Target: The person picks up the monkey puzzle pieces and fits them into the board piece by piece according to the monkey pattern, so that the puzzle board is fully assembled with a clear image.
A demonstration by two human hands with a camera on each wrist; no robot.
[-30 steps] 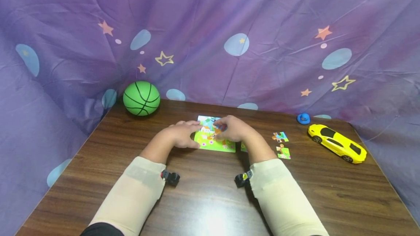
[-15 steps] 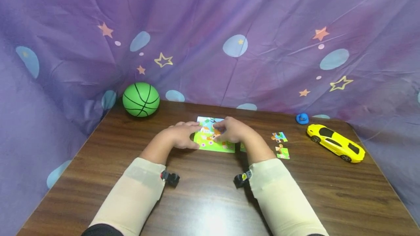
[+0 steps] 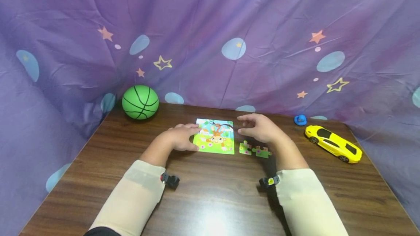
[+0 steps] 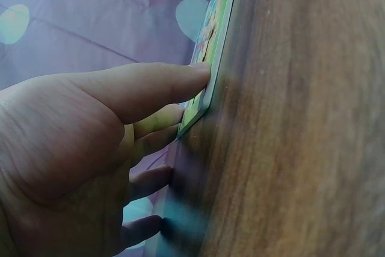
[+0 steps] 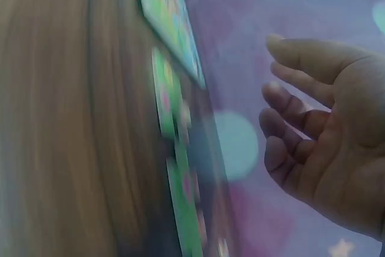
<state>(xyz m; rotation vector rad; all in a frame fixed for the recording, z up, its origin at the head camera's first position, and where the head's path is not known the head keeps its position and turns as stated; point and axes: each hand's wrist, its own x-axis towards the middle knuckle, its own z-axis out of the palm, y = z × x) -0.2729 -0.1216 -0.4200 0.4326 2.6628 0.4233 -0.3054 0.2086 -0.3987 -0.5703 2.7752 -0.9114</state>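
The square monkey picture puzzle (image 3: 214, 145) lies flat on the table. My left hand (image 3: 175, 137) is at its left side, fingers spread; the thumb (image 4: 195, 75) touches the near edge in the left wrist view, and fingertips meet the side. Hovering right of the puzzle, my right hand (image 3: 262, 128) has its fingers loosely bent and holds nothing; in the right wrist view this hand (image 5: 337, 118) is apart from everything. Below it lie a green puzzle piece (image 3: 245, 149) and, just right, another green piece (image 3: 261, 153). The right forearm may hide further pieces.
A green ball (image 3: 140, 102) stands at the table's back left. At the right are a blue rubber duck (image 3: 300, 120) and a yellow toy car (image 3: 333, 144). A purple patterned curtain (image 3: 190, 39) hangs behind the table (image 3: 193, 192).
My right hand has moved right, off the puzzle, uncovering the monkey picture and the green pieces beside it. My left hand stays at the puzzle's left side. The view has tilted up slightly.
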